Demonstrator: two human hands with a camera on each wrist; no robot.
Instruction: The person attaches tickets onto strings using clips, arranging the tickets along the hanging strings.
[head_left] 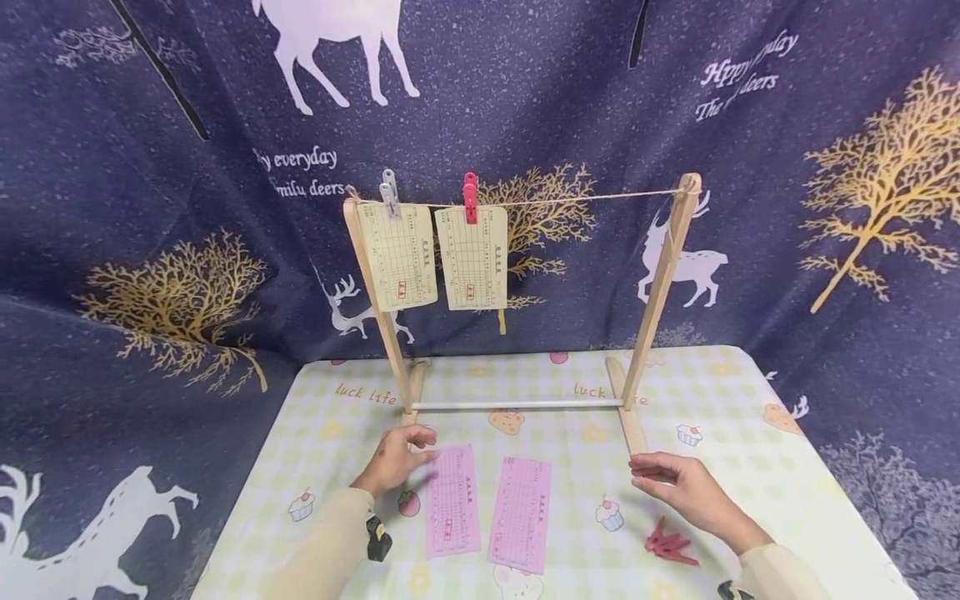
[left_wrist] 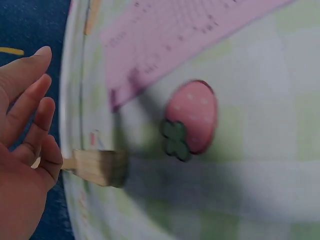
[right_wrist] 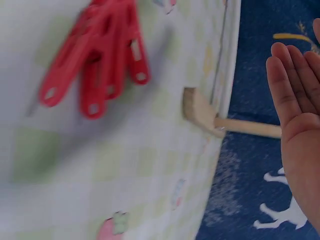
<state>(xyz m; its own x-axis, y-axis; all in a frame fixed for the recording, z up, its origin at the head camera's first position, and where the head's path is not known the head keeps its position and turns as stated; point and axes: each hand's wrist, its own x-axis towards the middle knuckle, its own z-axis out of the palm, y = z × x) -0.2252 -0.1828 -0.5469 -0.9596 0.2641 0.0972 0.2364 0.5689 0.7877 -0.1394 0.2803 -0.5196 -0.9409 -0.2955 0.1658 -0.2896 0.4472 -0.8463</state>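
In the head view my left hand (head_left: 396,460) hovers by the near end of the frame's left foot, its fingers loosely bent and holding nothing. Just right of it lies a pink printed slip (head_left: 453,502), with a second pink slip (head_left: 521,512) alongside. My right hand (head_left: 686,492), fingers extended and holding nothing, is by the right foot of the wooden frame (head_left: 660,283). Below that hand sits a small pile of red clothespins (head_left: 667,543), seen closer in the right wrist view as red clips (right_wrist: 102,55).
A string (head_left: 585,198) spans the frame's posts. From its left half hang two cream printed slips, one (head_left: 397,258) under a grey clothespin (head_left: 390,196), the other (head_left: 472,258) under a red clothespin (head_left: 470,200). A white crossbar (head_left: 517,405) joins the posts above a checked tablecloth (head_left: 570,550).
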